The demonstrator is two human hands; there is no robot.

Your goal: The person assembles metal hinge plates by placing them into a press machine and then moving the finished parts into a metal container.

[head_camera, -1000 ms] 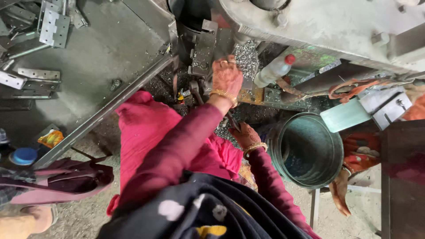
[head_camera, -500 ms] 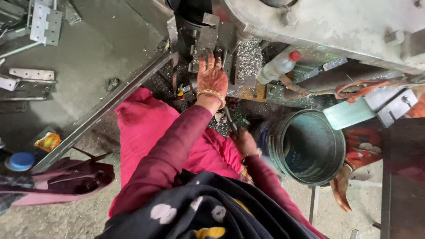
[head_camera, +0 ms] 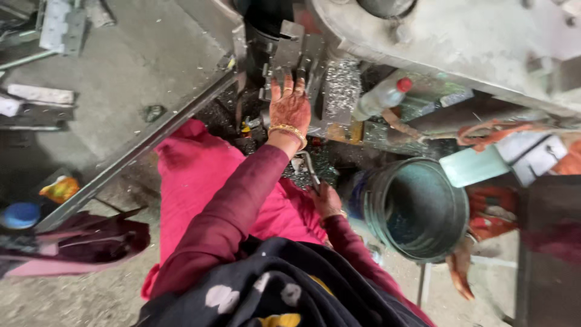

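Two hands to follow, past the clutter at far left: blue lid (head_camera: 21, 215) and orange wrapper (head_camera: 60, 188) low on the floor, grey hinge plates (head_camera: 60, 24) up on the table (head_camera: 151, 66), its angle-iron edge (head_camera: 139, 145) slanting down beside the pink cloth (head_camera: 200, 175). Has pushed the left hand (head_camera: 290, 109) forward since a moment ago, off the lap side and up onto the machine's steel block (head_camera: 296, 51). Lies flat against it now, fingers spread, grip open and holding nothing, so contact with the block is made. Keeps the right hand (head_camera: 327, 200) low by the lap, grip closed round a thin metal handle (head_camera: 308, 169). Further right, crowds the reach with bright swarf (head_camera: 342, 85), a clear bottle (head_camera: 378, 97) with a red cap, and a green bucket (head_camera: 417, 209) just beside the knee.
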